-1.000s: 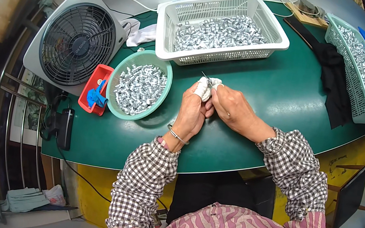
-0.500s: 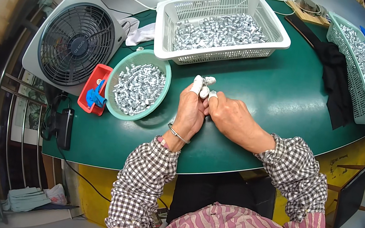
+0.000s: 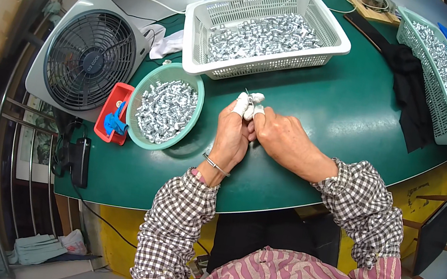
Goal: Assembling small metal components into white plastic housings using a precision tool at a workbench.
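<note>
My left hand (image 3: 231,135) and my right hand (image 3: 287,137) meet above the green table, in front of the white basket. White coverings wrap several of my fingertips. Closed in a pinch, the left fingers hold a small metal part (image 3: 251,99), mostly hidden by the coverings; a thin dark tip sticks up beside it. The right thumb and forefinger press together against the left fingertips, and what they grip is hidden. To the left of my hands stands a round mint-green basket (image 3: 197,113) of small silver metal pieces (image 3: 163,111).
The white rectangular basket (image 3: 268,60) holds more silver pieces, as does a green basket (image 3: 431,93) at the far right. Left are a fan (image 3: 93,57), a red tray (image 3: 103,120) with a blue glove-like item (image 3: 116,121), and a black adapter (image 3: 81,161). Black cloth (image 3: 409,93) lies right.
The view has shifted slightly, so the table's things sit a little further left. My hands keep the same pinch, with the right fingers a touch higher against the left.
</note>
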The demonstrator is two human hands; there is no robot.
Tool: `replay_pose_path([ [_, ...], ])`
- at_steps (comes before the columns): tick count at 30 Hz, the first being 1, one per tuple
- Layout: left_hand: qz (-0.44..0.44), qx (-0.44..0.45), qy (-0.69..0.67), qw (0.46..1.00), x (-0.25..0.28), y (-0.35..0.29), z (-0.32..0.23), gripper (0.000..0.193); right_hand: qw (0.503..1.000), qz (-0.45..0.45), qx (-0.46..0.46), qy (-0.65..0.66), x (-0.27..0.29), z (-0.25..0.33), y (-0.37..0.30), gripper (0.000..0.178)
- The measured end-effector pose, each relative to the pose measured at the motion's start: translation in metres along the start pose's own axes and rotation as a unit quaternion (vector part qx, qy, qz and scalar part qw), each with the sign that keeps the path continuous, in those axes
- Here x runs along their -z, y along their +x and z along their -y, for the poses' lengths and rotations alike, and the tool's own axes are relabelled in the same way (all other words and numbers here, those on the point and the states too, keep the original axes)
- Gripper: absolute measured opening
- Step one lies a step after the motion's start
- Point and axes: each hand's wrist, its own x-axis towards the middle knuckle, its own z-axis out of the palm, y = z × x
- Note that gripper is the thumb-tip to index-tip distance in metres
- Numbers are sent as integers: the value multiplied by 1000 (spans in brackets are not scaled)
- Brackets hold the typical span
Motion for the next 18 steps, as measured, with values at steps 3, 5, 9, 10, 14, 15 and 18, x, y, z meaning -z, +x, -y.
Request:
replay_pose_path([
  [3,12,2,-23,1000,0,-2,0,30,1000,-11,17,22,-1,-1,-3,10],
  [5,35,23,-26,999,-2,-4,0,30,1000,-10,8,28,-3,-7,1,10],
  [9,30,-21,-48,998,2,1,-6,29,999,-16,14,25,-2,-5,-1,11],
  [10,30,-22,-48,998,1,1,-6,29,999,-19,20,22,-2,-4,-2,11],
  [14,59,20,-39,997,-1,-2,-4,30,999,-24,-2,28,-5,-8,2,11],
  [15,53,9,-44,998,1,0,-4,30,999,-24,-2,28,-4,-8,2,11],
  [18,42,-13,-54,998,2,2,-6,30,999,-29,21,13,-3,-6,-1,10],
])
